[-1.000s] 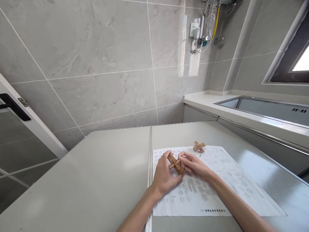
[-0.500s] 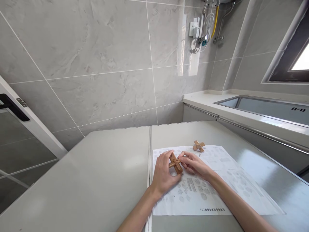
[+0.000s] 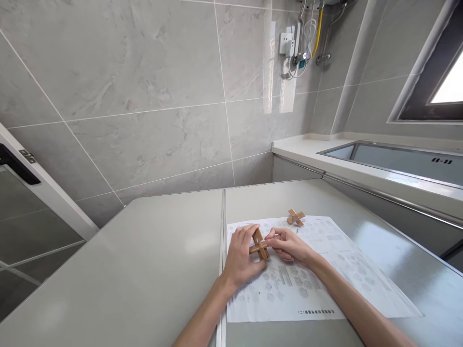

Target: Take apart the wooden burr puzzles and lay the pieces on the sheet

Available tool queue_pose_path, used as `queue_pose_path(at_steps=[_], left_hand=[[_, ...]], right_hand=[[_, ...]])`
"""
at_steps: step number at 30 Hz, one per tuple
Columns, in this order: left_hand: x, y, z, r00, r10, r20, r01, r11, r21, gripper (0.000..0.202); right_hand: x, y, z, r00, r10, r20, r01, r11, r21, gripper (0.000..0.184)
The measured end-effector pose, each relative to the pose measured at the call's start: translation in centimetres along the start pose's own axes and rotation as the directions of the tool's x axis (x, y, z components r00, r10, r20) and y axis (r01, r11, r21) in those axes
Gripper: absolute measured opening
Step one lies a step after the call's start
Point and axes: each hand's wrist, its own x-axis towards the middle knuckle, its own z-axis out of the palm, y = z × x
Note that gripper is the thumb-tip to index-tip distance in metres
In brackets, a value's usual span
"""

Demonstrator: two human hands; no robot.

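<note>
Wooden puzzle [image 3: 259, 244], made of short sticks crossed over each other, sits between the person's 2 hands just above a sheet of paper [image 3: 325, 282] printed with small diagrams. The left hand [image 3: 239, 258] wraps the puzzle from its left side, fingers curled and close together over the top of the upright stick, with the heel of the hand down on the paper. The right hand [image 3: 289, 246] comes in from the other side, and its fingertips pinch the end of the stick that pokes out sideways. The other fingers of that hand are tucked under, so I cannot tell how they lie.

A second wooden cross [image 3: 295, 218] lies on the far edge of the same sheet, well apart from both hands. The paper lies flat on the right half of a pale grey table [image 3: 144, 270], just beside the seam that runs down its middle. Beyond the table, on the right, a steel sink [image 3: 398, 159] is set into a white counter, and a plug socket [image 3: 285, 43] with cables hangs on the grey tiled wall [image 3: 144, 96].
</note>
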Motion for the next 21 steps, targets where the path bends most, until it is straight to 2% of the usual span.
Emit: queue_pose_path(at_steps=[9, 14, 18, 21], left_hand=[[0.00, -0.39, 0.07, 0.999, -0.032, -0.037, 0.033, 0.999, 0.020, 0.085], [0.04, -0.43, 0.02, 0.998, -0.020, -0.061, 0.023, 0.999, 0.047, 0.084], [-0.02, -0.48, 0.00, 0.998, -0.017, -0.052, 0.020, 0.998, 0.062, 0.087], [-0.08, -0.43, 0.02, 0.998, -0.016, -0.053, 0.019, 0.998, 0.060, 0.085]], right_hand=[[-0.06, -0.38, 0.51, 1.000, -0.019, -0.007, 0.019, 1.000, -0.004, 0.039], [-0.15, -0.64, 0.77, 0.991, -0.098, -0.095, 0.092, 0.994, -0.066, 0.041], [-0.18, -0.76, 0.78, 0.966, -0.209, -0.153, 0.191, 0.974, -0.123, 0.054], [-0.18, -0.58, 0.76, 0.971, -0.227, -0.075, 0.219, 0.970, -0.103, 0.073]])
